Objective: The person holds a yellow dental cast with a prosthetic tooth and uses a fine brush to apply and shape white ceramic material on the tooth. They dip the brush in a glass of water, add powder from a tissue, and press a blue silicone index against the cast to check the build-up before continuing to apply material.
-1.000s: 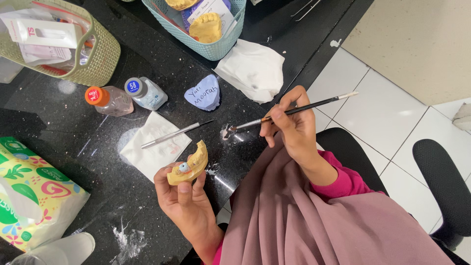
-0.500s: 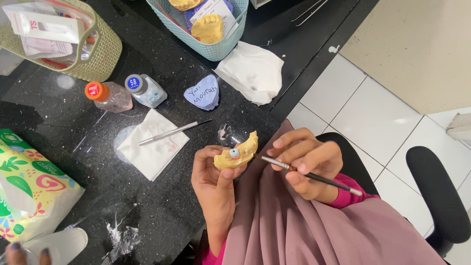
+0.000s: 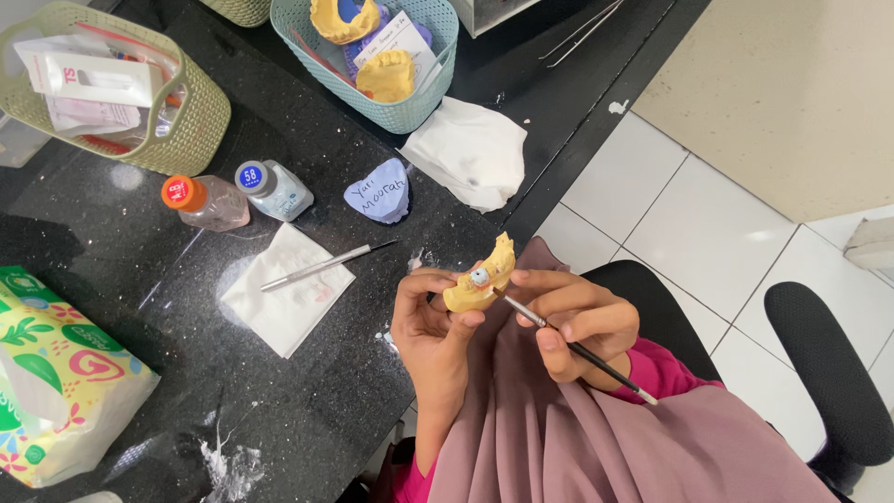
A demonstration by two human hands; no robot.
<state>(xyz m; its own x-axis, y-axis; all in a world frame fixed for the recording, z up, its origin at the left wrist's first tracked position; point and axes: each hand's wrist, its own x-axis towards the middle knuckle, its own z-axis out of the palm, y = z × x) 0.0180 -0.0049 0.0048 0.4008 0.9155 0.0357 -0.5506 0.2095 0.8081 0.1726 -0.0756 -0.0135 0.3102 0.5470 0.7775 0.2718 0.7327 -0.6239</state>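
Yellow plaster dental cast (image 3: 478, 278) sits gripped in left hand (image 3: 430, 321), held above the person's lap just off the black counter (image 3: 307, 391) edge. Right hand (image 3: 582, 321) pinches a thin brush (image 3: 573, 346), tip touching the cast beside a small blue-grey spot. On the counter: white tissue (image 3: 289, 303) with a metal tool (image 3: 326, 266) across it, two small bottles (image 3: 237, 194), a heart-shaped lilac block (image 3: 378, 191), a teal basket (image 3: 410, 110).

Bare hands, no rings; bright pink sleeves; mauve draped cloth over chest.
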